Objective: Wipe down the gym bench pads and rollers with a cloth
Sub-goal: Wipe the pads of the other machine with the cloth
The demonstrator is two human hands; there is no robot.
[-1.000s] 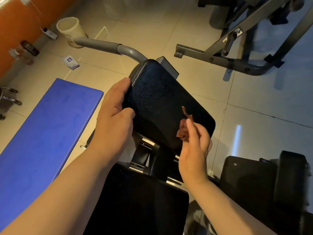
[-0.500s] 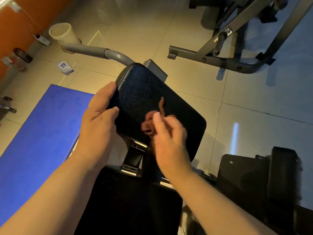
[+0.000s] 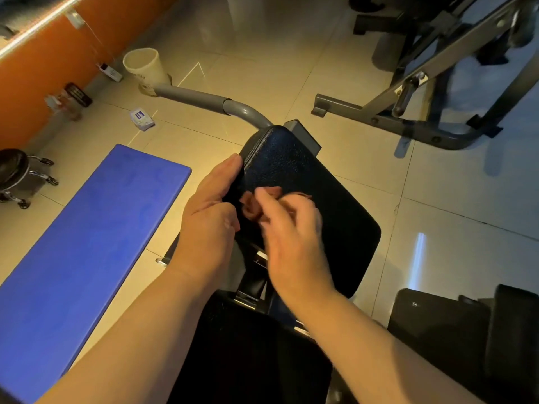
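Observation:
A black textured bench pad [image 3: 326, 199] tilts up in the middle of the view, with a second black pad [image 3: 248, 354] below it nearer to me. My left hand [image 3: 208, 217] grips the upper pad's left edge, thumb on the pad's face. My right hand [image 3: 291, 237] holds a small bunched reddish-brown cloth [image 3: 250, 204] against the pad's left part, right beside my left hand. Most of the cloth is hidden by my fingers.
A blue padded bench [image 3: 81, 249] lies to the left. A grey curved handle bar [image 3: 204, 100] reaches back to a white cup [image 3: 144, 67] on the tiled floor. A metal machine frame [image 3: 423, 112] stands at the back right. Black pads [image 3: 466, 339] sit at the lower right, a wheeled stool [image 3: 17, 173] at far left.
My right hand has carried the cloth leftward across the upper pad, from its right part to beside my left hand. My left hand has kept its grip on the pad's edge.

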